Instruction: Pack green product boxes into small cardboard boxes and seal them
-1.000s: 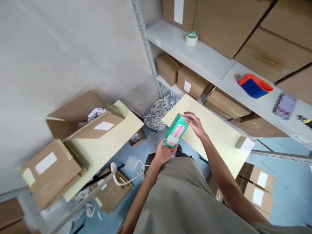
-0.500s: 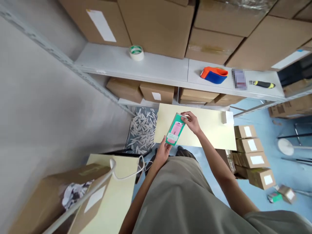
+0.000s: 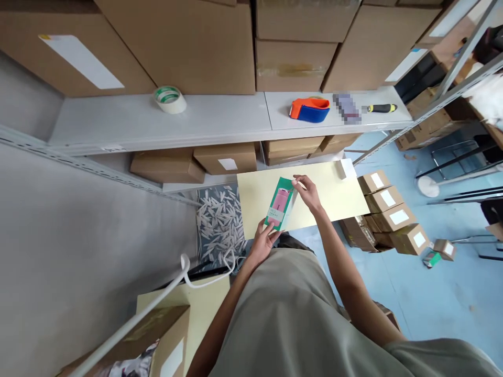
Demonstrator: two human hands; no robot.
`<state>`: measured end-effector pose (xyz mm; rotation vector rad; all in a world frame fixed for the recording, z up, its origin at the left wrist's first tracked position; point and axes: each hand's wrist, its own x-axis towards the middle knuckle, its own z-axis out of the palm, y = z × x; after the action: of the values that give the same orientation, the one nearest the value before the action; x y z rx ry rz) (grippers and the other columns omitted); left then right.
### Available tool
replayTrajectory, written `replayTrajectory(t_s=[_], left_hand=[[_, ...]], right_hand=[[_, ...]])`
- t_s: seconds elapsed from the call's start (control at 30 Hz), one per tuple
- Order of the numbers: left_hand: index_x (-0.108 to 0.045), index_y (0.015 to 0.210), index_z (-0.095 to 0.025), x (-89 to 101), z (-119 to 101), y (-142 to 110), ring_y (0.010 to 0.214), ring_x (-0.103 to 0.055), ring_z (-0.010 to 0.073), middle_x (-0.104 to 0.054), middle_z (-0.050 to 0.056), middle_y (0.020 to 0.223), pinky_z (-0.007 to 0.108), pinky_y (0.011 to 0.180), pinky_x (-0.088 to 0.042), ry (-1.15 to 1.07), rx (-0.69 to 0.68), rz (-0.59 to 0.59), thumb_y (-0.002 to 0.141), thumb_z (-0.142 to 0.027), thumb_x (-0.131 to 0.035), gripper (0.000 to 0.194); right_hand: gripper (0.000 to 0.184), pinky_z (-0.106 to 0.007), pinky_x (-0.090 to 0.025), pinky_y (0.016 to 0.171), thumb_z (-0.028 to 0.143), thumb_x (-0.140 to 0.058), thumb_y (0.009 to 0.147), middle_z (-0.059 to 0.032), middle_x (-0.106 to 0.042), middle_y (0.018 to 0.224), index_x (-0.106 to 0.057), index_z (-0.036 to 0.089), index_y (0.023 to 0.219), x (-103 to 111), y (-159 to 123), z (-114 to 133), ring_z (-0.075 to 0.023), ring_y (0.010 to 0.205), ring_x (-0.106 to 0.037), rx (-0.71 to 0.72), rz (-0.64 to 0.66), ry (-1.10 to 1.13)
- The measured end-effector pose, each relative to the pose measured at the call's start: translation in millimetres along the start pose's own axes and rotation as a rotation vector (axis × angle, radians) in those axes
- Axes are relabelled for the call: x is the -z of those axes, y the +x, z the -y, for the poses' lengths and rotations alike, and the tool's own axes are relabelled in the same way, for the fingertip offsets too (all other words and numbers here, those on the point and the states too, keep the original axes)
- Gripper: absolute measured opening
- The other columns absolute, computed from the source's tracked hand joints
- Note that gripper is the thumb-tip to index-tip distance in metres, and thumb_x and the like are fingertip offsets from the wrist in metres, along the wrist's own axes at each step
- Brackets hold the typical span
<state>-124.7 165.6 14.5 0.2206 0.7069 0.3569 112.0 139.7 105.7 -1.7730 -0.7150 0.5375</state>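
Observation:
A small green product box with a pink bottle-shaped item pictured on its front is held tilted in front of my body, above the cream tabletop. My left hand grips its lower end, thumb on the front face. At the upper right corner, my right hand closes its fingers on the box's edge. Near the far right end of the tabletop stands a small white box.
A grey shelf ahead carries a tape roll, an orange-and-blue tape dispenser, a yellow-black tool handle and large cartons. Stacked cartons stand right on the floor. A white tube and an open carton are lower left.
My view has swung right, from the left table with the open carton towards the shelf and the tabletop ahead. Both hands still hold the green box, its front turned slightly.

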Motion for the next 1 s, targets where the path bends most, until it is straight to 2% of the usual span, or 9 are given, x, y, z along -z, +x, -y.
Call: replayTrajectory(t_s=[0.1,0.23,0.37,0.43,0.53,0.63,0.73,0.87,1.0], left_hand=[[-0.069,0.123,-0.021,-2.5,-4.4,6.0,0.093,-0.083,0.0208,-0.082,0.007,0.108,0.026,0.080,-0.067,-0.001,0.150,0.013,0.091,-0.038,-0.091,0.043],[-0.069,0.140,-0.013,-11.6,-6.5,12.0,0.092,-0.083,0.0246,-0.083,0.014,0.104,0.028,0.079,-0.067,-0.003,0.289,0.084,0.100,-0.057,-0.077,0.060],[-0.067,0.149,-0.023,-29.1,3.5,19.8,0.121,-0.078,0.0283,-0.080,0.013,0.129,0.037,0.103,-0.063,0.038,0.099,0.049,0.094,-0.053,-0.085,0.066],[-0.065,0.151,-0.030,-37.8,12.7,25.8,0.126,-0.075,0.0272,-0.079,0.010,0.134,0.037,0.103,-0.061,0.088,-0.063,-0.017,0.088,-0.050,-0.091,0.071],[-0.067,0.146,-0.029,-47.5,29.2,33.3,0.120,-0.076,0.0267,-0.081,0.010,0.128,0.035,0.097,-0.060,0.172,-0.197,-0.106,0.076,-0.045,-0.101,0.079],[-0.071,0.135,-0.025,-53.1,44.4,35.3,0.103,-0.079,0.0232,-0.083,0.008,0.115,0.031,0.089,-0.060,0.196,-0.224,-0.194,0.067,-0.038,-0.106,0.078],[-0.074,0.125,-0.023,-57.0,53.1,31.4,0.093,-0.079,0.0199,-0.084,0.005,0.110,0.030,0.085,-0.063,0.087,-0.220,-0.236,0.067,-0.037,-0.105,0.067],[-0.076,0.117,-0.021,-62.8,54.6,22.3,0.087,-0.079,0.0191,-0.084,0.006,0.106,0.030,0.079,-0.065,-0.122,-0.099,-0.257,0.084,-0.039,-0.094,0.041],[-0.075,0.121,-0.019,-70.6,57.5,17.7,0.089,-0.079,0.0199,-0.084,0.008,0.107,0.031,0.081,-0.066,-0.151,-0.071,-0.229,0.095,-0.039,-0.083,0.035]], right_hand=[[0.048,-0.048,-0.052,0.110,0.072,-0.076,0.088,-0.0140,-0.067,0.152,-0.063,0.027,0.096,6.0,15.6,-4.2,-0.0347,0.141,-0.062,0.011,0.107,0.068],[0.036,-0.042,-0.057,0.090,0.060,-0.076,0.088,-0.0078,-0.068,0.154,-0.062,0.028,0.097,9.0,43.0,-10.6,-0.0321,0.122,-0.069,-0.025,0.244,0.167],[0.027,-0.038,-0.055,0.079,0.047,-0.075,0.083,-0.0081,-0.074,0.139,-0.062,0.027,0.095,10.7,67.5,-21.1,-0.0298,0.113,-0.068,-0.030,0.260,0.200],[0.025,-0.039,-0.055,0.085,0.045,-0.075,0.081,-0.0076,-0.076,0.128,-0.064,0.027,0.095,12.0,75.8,-29.3,-0.0290,0.112,-0.068,-0.006,0.274,0.184],[0.027,-0.041,-0.054,0.096,0.047,-0.077,0.081,-0.0047,-0.074,0.110,-0.065,0.027,0.095,14.4,82.1,-42.9,-0.0271,0.109,-0.067,0.028,0.297,0.148],[0.032,-0.040,-0.053,0.094,0.053,-0.079,0.081,-0.0032,-0.072,0.102,-0.066,0.026,0.093,19.5,83.8,-51.5,-0.0254,0.102,-0.066,0.011,0.347,0.130],[0.041,-0.037,-0.053,0.086,0.063,-0.081,0.083,-0.0039,-0.072,0.105,-0.071,0.025,0.096,29.2,86.1,-52.1,-0.0243,0.099,-0.065,-0.047,0.443,0.146],[0.049,-0.034,-0.054,0.080,0.070,-0.082,0.083,-0.0025,-0.074,0.106,-0.075,0.026,0.105,38.6,90.2,-48.9,-0.0232,0.095,-0.066,-0.154,0.579,0.244],[0.047,-0.034,-0.053,0.077,0.067,-0.085,0.078,-0.0012,-0.073,0.102,-0.074,0.027,0.102,33.9,88.4,-49.6,-0.0229,0.092,-0.065,-0.136,0.530,0.289]])
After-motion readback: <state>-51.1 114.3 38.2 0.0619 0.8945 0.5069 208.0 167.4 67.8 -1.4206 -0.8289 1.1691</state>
